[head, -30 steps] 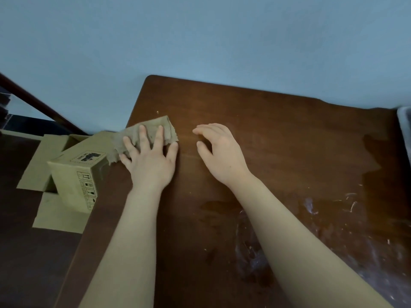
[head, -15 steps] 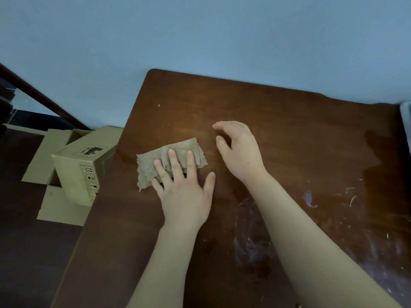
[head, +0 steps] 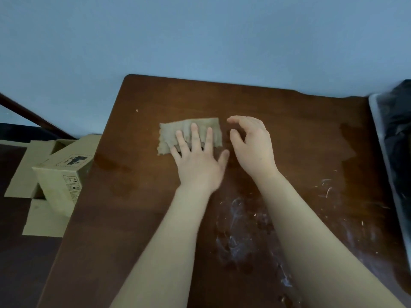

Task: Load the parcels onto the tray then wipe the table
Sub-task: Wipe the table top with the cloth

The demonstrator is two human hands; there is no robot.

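Observation:
A grey-brown cloth (head: 175, 132) lies flat on the dark wooden table (head: 289, 130). My left hand (head: 200, 163) presses on it with straight, spread fingers. Just to the right, my right hand (head: 251, 147) hovers or rests on the table with loosely curled fingers and holds nothing. At the right edge, a grey tray (head: 382, 138) carries dark wrapped parcels (head: 400, 121), only partly in view.
An open cardboard box (head: 60, 174) stands on the floor left of the table. White smears and crumbs (head: 240, 230) mark the table's near and right parts. A blue wall runs behind the table.
My left hand slid the cloth from the table's left edge toward the middle, then a little further away from me. My right hand stayed beside it.

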